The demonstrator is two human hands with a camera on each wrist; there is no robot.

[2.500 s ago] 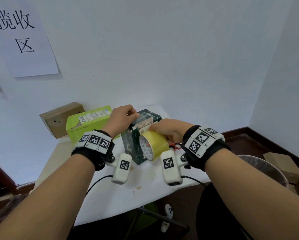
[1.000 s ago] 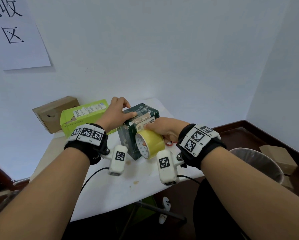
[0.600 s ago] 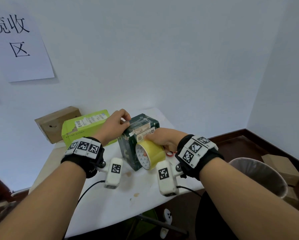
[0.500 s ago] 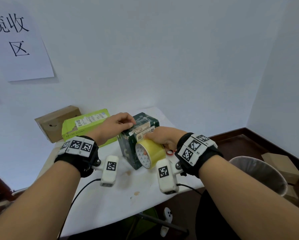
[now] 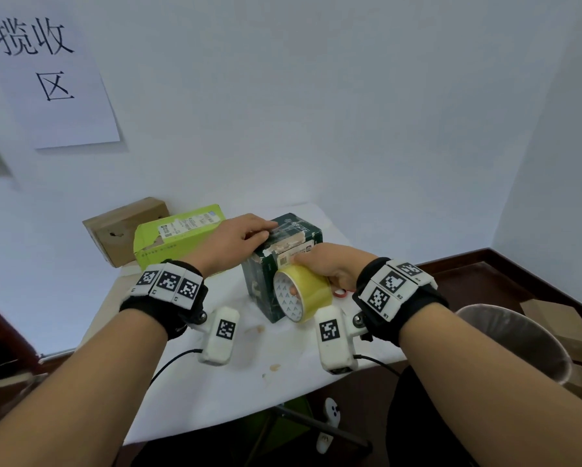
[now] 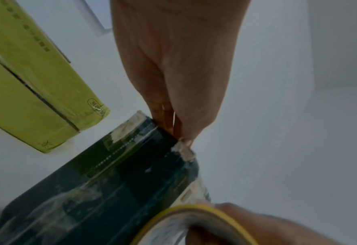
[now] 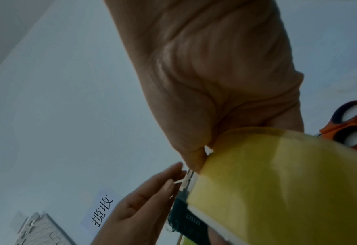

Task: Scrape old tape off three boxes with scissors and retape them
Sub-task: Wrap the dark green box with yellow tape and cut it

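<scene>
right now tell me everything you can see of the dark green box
The dark green box stands upright on the white table, near its far right corner. It looks like printed cardboard, with torn pale tape remnants and glossy clear tape across its top and sides, plus a small label near the top edge. The left hand presses flat fingers on its top. The right hand holds a yellow tape roll against its near side. A lime green box lies to its left.
</scene>
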